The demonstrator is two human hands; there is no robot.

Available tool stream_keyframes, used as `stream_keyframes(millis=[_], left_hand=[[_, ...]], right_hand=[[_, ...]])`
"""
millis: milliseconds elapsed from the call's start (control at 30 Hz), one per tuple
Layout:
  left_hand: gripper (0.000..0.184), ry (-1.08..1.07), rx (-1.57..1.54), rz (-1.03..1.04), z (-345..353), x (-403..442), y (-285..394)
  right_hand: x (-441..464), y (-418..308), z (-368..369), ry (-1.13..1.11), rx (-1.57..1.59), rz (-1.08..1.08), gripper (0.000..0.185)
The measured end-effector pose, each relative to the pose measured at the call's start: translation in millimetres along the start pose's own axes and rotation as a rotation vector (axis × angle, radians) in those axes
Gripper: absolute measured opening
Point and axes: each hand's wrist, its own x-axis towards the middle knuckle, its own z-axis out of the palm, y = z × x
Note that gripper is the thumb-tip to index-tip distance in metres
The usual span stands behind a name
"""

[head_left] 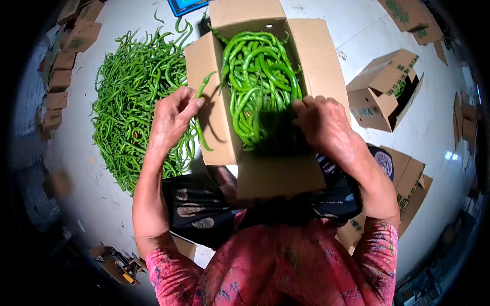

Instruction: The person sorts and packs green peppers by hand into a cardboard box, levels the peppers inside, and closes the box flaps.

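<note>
the left hand (176, 115) pinches one long green pepper (199, 133) between thumb and curled fingers — it runs roughly upright past the fingertips, one end above them, the other below, beside the left flap of the open box (321, 56). the right hand (324, 122) is at the right side of that box, knuckles up and fingers bent inward, near the peppers; whether those fingers grip anything i cannot tell.

the box sits in front of the person, its flaps spread out, the near one in shadow. green peppers (258, 76) lie inside it, curved and mostly lengthwise, a dark shadow over the near right part. left of the box a broad heap (135, 107) of green peppers spreads over the pale floor (71, 158), with a small red spot low in it and a few loose peppers at its upper edge.

past the box's far end is part of a blue-edged device (186, 6), cut off by the frame. to the right stands a side box (377, 94), tilted, with some green inside; nearer the person is more printed cardboard (408, 176). cartons (64, 61) line the far left. the person wears a pink patterned top (286, 260) and dark trousers (194, 209) with pale round prints.
</note>
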Motion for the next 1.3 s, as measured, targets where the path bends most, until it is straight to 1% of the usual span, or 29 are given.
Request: stream_keyframes(millis=[67, 100, 200, 267, 333, 367, 400, 433, 467, 567, 600, 700, 800, 833, 933, 1000, 1067, 1167, 1233, 1300], left_hand=[[0.026, -0.038, 0.038, 0.039, 10.7, 1.6, 5.4], [0.026, -0.049, 0.059, 0.068, 15.1, 3.1, 4.3], [0.025, -0.069, 0.132, 0.135, 26.3, 6.7, 1.3], [0.025, -0.079, 0.192, 0.147, 31.1, 8.1, 3.9], [0.024, -0.085, 0.185, 0.166, 38.0, 7.8, 5.5], [0.024, -0.100, 0.187, 0.170, 41.6, 6.5, 8.2], [0.025, -0.114, 0.189, 0.175, 44.8, 5.8, 10.4], [0.025, -0.109, 0.191, 0.232, 49.3, 5.2, 9.6], [0.025, -0.118, 0.222, 0.227, 53.2, 3.0, 13.0], [0.025, -0.128, 0.288, 0.333, 66.7, 0.7, 12.3], [0.025, -0.156, 0.296, 0.325, 70.8, 0.3, 10.2], [0.025, -0.217, 0.319, 0.271, 81.1, -3.1, 13.9], [0.027, 0.003, 0.307, 0.515, 92.3, -0.4, 7.4], [0.027, -0.022, 0.390, 0.459, 90.7, 1.7, 5.7], [0.027, 0.011, 0.584, 0.372, 96.6, 5.4, 3.4], [0.032, -0.007, 0.721, 0.302, 102.6, 5.3, 6.9], [0.037, 0.086, 0.780, 0.344, 109.1, 9.1, 3.6], [0.030, -0.011, 0.753, 0.318, 105.3, 11.1, 4.9], [0.026, -0.002, 0.494, 0.298, 95.9, 12.7, 12.4], [0.024, 0.037, 0.287, 0.277, 79.5, 10.9, 32.0]], right_hand=[[1.1, 0.0, -5.6, 0.002, 0.016, -0.025, 0.010], [1.5, -0.3, -5.4, 0.027, -0.024, -0.019, 0.009], [3.3, 2.0, -10.4, -0.005, -0.062, 0.007, 0.009], [4.6, 3.0, -14.6, 0.037, -0.066, 0.012, 0.010], [4.2, 5.5, -19.2, 0.078, -0.076, 0.035, 0.010], [2.3, 7.0, -19.7, 0.141, -0.051, 0.058, 0.012], [3.2, 9.0, -23.2, 0.118, -0.046, 0.085, 0.013], [6.1, 11.8, -29.0, 0.097, -0.042, 0.112, 0.014], [8.9, 16.5, -32.6, 0.075, -0.037, 0.138, 0.015], [9.0, 26.7, -35.4, 0.170, -0.050, 0.139, 0.019], [8.1, 27.6, -37.5, 0.204, -0.048, 0.138, 0.020], [7.0, 26.6, -37.5, 0.193, -0.016, 0.124, 0.021], [3.9, 21.6, -38.2, 0.181, 0.000, 0.110, 0.021], [3.3, 20.9, -38.7, 0.173, 0.006, 0.105, 0.021], [3.7, 22.9, -34.1, 0.165, 0.011, 0.060, 0.021], [3.0, 18.3, -34.7, 0.144, 0.007, 0.065, 0.020], [1.7, 17.0, -33.4, 0.137, 0.012, 0.064, 0.020], [0.7, 19.0, -30.9, 0.176, 0.015, 0.035, 0.020], [-1.9, 19.9, -30.2, 0.229, -0.004, 0.001, 0.020], [-0.8, 19.5, -32.8, 0.172, -0.010, 0.034, 0.020]])
